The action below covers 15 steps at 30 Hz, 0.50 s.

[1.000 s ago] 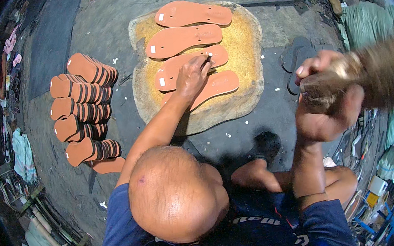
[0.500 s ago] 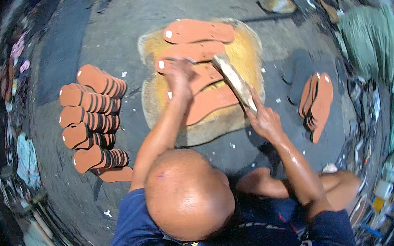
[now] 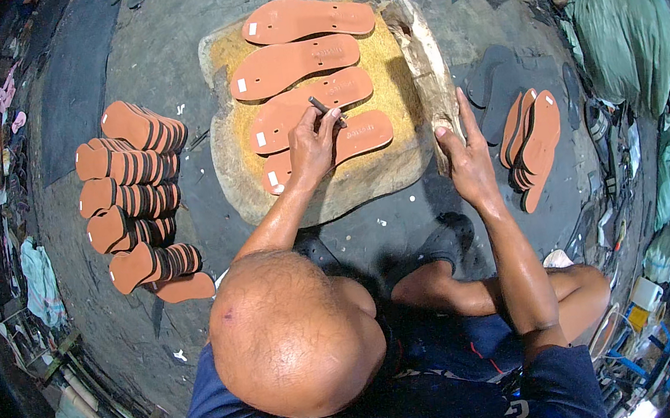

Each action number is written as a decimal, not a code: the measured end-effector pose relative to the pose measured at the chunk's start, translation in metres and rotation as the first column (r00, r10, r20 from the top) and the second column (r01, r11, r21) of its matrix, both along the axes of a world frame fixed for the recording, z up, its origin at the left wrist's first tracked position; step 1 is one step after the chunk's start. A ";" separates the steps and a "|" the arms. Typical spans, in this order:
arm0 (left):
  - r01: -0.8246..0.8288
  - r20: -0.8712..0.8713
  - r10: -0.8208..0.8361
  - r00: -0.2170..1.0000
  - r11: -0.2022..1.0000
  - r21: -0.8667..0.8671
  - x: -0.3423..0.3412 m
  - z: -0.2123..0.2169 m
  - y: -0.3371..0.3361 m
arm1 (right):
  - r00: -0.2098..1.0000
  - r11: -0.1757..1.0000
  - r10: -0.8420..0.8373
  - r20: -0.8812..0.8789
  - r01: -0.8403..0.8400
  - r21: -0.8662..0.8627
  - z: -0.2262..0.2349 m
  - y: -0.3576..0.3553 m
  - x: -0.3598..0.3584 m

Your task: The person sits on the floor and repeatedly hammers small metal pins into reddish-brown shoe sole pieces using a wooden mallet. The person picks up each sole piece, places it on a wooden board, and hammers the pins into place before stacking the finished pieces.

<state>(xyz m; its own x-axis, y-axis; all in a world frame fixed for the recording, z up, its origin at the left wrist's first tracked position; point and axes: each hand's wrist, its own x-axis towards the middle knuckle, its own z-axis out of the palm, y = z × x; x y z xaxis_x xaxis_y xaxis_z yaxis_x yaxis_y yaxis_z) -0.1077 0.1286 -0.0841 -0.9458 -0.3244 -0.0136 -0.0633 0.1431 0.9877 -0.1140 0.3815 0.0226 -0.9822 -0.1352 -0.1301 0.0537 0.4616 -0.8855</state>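
Observation:
My left hand point(image 3: 314, 146) pinches a short dark metal punch point(image 3: 319, 106), held tilted over the sandal sole point(image 3: 281, 118) third from the far side. The punch's lower tip is hidden by my fingers. My right hand point(image 3: 466, 154) grips the near end of a rough wooden club point(image 3: 424, 61), my thumb lying along it. The club points away from me along the block's right side. Several orange-brown soles with white stickers, among them the farthest sole point(image 3: 307, 18), lie in a column on a yellowish work block point(image 3: 398, 72). Small dark holes show in them.
Stacked soles point(image 3: 133, 193) stand in rows to the left. More soles point(image 3: 539, 147) lean together on the right, beside dark sole-shaped pieces point(image 3: 492, 74). A green sack point(image 3: 630, 64) and clutter line the right edge. My feet are just below the block.
My left hand has moved nearer to me, from around the second sole to the third. The club has swung right, away from the soles. The whole view has shifted a little.

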 end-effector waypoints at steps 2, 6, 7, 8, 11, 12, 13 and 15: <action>0.004 -0.006 -0.005 1.000 0.994 -0.110 -0.001 -0.002 0.000 | 1.000 1.000 0.013 0.017 -0.013 -0.010 0.001 0.000 0.002; 0.032 -0.026 -0.041 0.999 0.957 -0.290 -0.001 0.011 0.009 | 0.999 0.997 0.042 0.033 -0.039 -0.068 0.025 -0.010 0.007; 0.022 -0.078 -0.043 0.996 0.969 -0.244 -0.002 0.002 0.011 | 0.998 0.997 0.067 0.013 -0.066 -0.046 0.032 -0.013 0.006; 0.033 -0.075 -0.057 0.996 0.956 -0.291 -0.002 -0.006 0.010 | 0.996 0.996 0.091 -0.007 -0.092 -0.023 0.042 -0.017 0.004; 0.029 -0.058 -0.055 0.997 0.924 -0.381 0.005 0.000 0.005 | 0.957 0.954 0.081 -0.280 -0.155 -0.255 0.108 -0.031 0.004; 0.025 -0.067 -0.058 0.996 0.909 -0.417 0.008 0.002 0.002 | 0.958 0.837 0.122 -0.259 -0.239 -0.492 0.134 -0.022 0.005; 0.021 -0.077 -0.062 0.995 0.892 -0.451 0.009 0.002 -0.003 | 0.955 0.657 0.166 -0.247 -0.294 -0.694 0.155 -0.014 0.005; 0.044 -0.099 -0.110 0.989 0.854 -0.518 0.005 0.008 0.006 | 0.919 0.468 0.072 -0.388 -0.374 -0.800 0.154 -0.013 0.014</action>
